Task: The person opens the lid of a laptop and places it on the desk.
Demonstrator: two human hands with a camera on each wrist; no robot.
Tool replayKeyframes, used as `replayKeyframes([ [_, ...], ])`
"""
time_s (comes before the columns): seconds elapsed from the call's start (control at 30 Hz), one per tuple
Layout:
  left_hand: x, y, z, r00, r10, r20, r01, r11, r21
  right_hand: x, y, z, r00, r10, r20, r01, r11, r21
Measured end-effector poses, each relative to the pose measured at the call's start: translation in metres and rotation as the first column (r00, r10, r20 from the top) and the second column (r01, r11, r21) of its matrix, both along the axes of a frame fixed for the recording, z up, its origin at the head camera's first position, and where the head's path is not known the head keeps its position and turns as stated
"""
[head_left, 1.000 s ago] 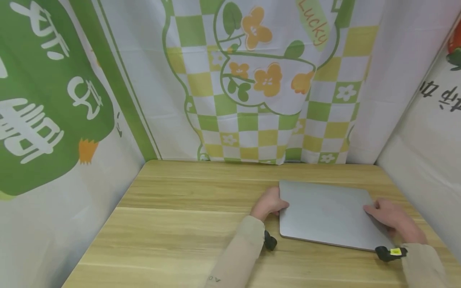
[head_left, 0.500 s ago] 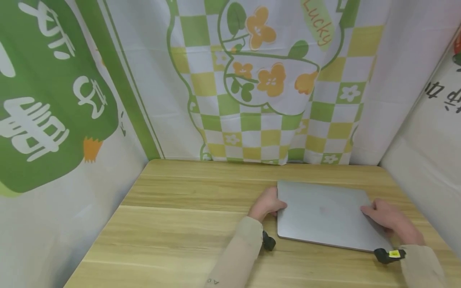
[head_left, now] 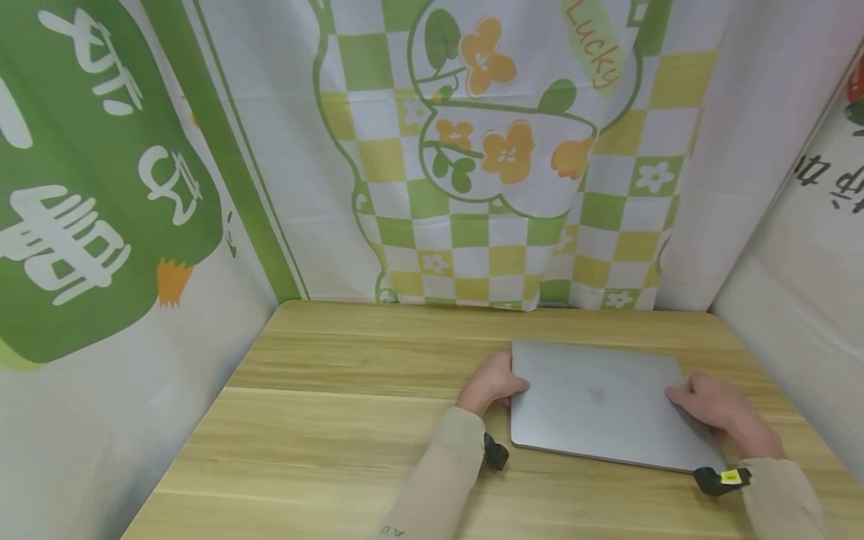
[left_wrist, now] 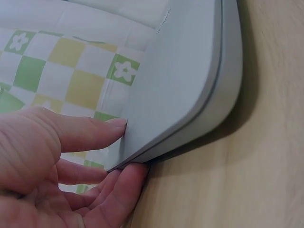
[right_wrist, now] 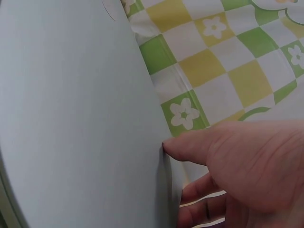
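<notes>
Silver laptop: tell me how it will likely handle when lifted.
The laptop is probably stiff, showing no sag between the left hand and right hand. Its smooth surface may prove slippery. Being flat, it seems unlikely to roll.

I find the laptop (head_left: 601, 409) silver-grey; the counter (head_left: 324, 442) tan wood grain; hanging cloth (head_left: 469, 231) checked green, yellow and white with orange flowers; sleeves (head_left: 439, 472) beige.

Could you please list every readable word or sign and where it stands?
"Lucky": back curtain.
White characters, left curtain: stylised, partly cut off, unclear.
Black characters, right curtain: cut off, unclear.
Yellow label, right wrist camera: too small.
Marks, left sleeve and laptop: too small, blurred.
</notes>
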State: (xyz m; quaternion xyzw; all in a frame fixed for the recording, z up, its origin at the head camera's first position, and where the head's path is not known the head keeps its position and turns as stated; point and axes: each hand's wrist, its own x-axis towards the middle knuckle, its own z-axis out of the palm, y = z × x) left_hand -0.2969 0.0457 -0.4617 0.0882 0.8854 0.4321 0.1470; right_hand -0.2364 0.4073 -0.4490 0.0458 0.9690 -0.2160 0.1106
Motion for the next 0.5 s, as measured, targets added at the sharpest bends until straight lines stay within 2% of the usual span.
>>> replayKeyframes([
  [0.17, -0.002, -0.002, 0.001, 1.0, 0.009, -0.005, -0.01, 1.0, -0.013, -0.002, -0.004, 0.002, 1.0, 0.015, -0.011, -0.015, 1.0, -0.005],
  [0.4, -0.002, -0.008, 0.0, 1.0, 0.002, 0.021, -0.003, 1.0, 0.028, 0.002, -0.01, 0.002, 0.999, 0.03, -0.026, -0.03, 0.999, -0.018],
  [0.5, -0.002, -0.011, -0.001, 1.0, 0.004, 0.021, -0.005, 1.0, 0.02, 0.002, -0.013, 0.0, 0.999, 0.03, -0.025, -0.03, 0.999, -0.015],
])
